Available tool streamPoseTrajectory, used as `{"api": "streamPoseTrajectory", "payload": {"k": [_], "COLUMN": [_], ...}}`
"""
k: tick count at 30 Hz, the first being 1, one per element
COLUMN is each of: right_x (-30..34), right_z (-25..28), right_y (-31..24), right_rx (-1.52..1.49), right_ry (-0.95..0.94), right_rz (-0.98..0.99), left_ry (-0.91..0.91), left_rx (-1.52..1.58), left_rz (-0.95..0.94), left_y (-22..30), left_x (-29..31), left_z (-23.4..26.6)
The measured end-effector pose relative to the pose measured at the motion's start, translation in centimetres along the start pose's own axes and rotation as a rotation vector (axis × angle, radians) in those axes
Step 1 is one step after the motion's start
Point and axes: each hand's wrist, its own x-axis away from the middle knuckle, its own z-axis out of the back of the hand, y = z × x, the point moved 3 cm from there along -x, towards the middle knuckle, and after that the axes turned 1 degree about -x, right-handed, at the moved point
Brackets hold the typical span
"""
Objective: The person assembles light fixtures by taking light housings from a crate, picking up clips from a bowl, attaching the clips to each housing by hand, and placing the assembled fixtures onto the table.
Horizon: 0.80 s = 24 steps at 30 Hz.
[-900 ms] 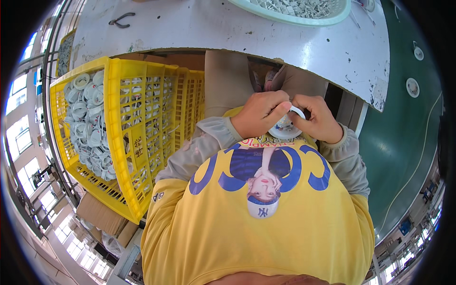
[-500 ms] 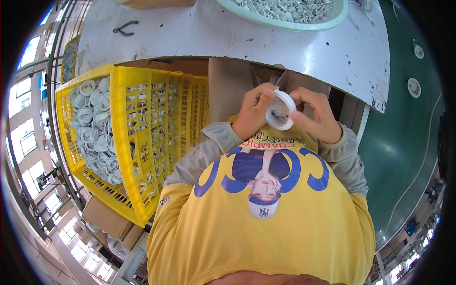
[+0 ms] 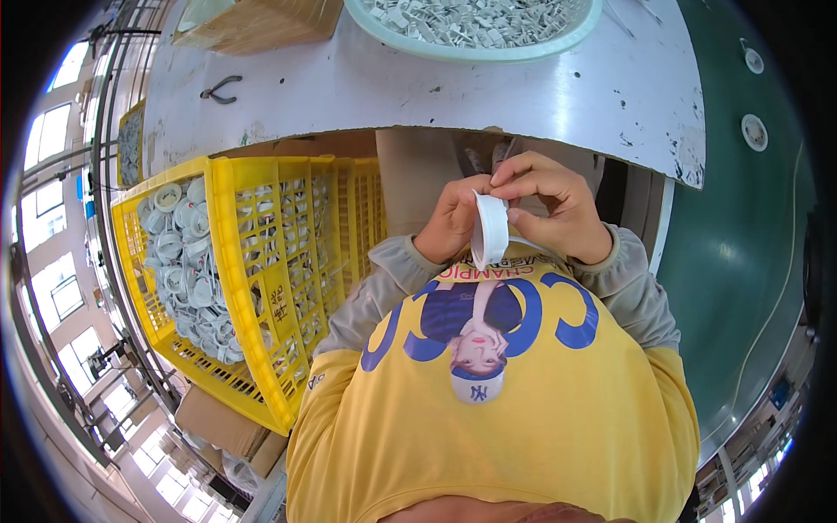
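Both of my hands hold one white round plastic part (image 3: 490, 231) in front of my chest, just below the table edge. My left hand (image 3: 449, 222) grips its left side. My right hand (image 3: 554, 205) pinches its upper rim with fingertips. The part is seen edge-on, tilted upright. A thin white wire trails from it toward my right wrist. I wear a yellow printed shirt over grey sleeves.
A yellow plastic crate (image 3: 253, 261) full of several similar white round parts stands at my left. The white worktable (image 3: 349, 78) carries a pale green basin (image 3: 436, 48) of small white pieces, black pliers (image 3: 218, 87) and a cardboard box (image 3: 253, 26). Green floor lies right.
The white part has been turned from face-on to edge-on, and both hands have lifted slightly toward the table edge.
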Motion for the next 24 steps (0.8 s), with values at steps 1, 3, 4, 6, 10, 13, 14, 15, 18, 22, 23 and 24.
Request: {"api": "streamPoseTrajectory", "payload": {"k": [1, 3, 4, 6, 10, 13, 14, 15, 18, 22, 23, 24], "right_x": [0.0, 0.1, 0.4, 0.8, 1.4, 1.5, 1.5, 1.5, 1.3, 0.6, 0.1, -0.4], "right_z": [0.1, 0.1, 0.1, 0.2, 0.0, 0.0, 0.0, 0.0, 0.2, 0.4, 0.9, 1.4], "right_y": [0.0, 0.0, 0.4, 0.6, 0.0, -0.1, 0.0, 0.2, 0.3, -0.8, -1.5, -2.1], "right_rx": [0.020, 0.045, -0.073, -0.184, -0.301, -0.242, -0.235, -0.188, -0.142, -0.036, 0.045, 0.127], "right_ry": [-0.001, 0.002, 0.056, 0.112, 0.065, 0.079, 0.084, 0.092, 0.114, 0.020, -0.031, -0.083], "right_rz": [0.004, 0.016, -0.064, -0.129, -0.103, -0.156, -0.151, -0.119, -0.086, -0.058, -0.045, -0.032], "left_ry": [-0.008, 0.103, 0.092, 0.136, 0.131, 0.134, 0.128, 0.128, 0.138, 0.201, 0.214, 0.211], "left_rx": [-0.002, 0.034, 0.030, 0.003, 0.017, -0.057, -0.115, -0.115, -0.122, -0.251, -0.254, -0.255], "left_rz": [0.000, 0.065, 0.059, 0.027, 0.028, 0.010, 0.019, 0.019, 0.029, -0.023, -0.007, -0.013], "left_y": [-0.2, -1.1, -1.4, -1.6, -1.7, -1.1, -0.9, -1.1, -0.4, -0.3, -0.4, -0.5], "left_x": [0.0, 0.2, 0.1, -0.1, -0.2, -0.4, -0.4, -0.3, -0.5, -0.2, 0.0, 0.3], "left_z": [0.0, 0.4, 0.3, 0.3, 0.2, -0.2, -0.2, 0.1, 0.1, 0.8, 1.4, 2.1]}}
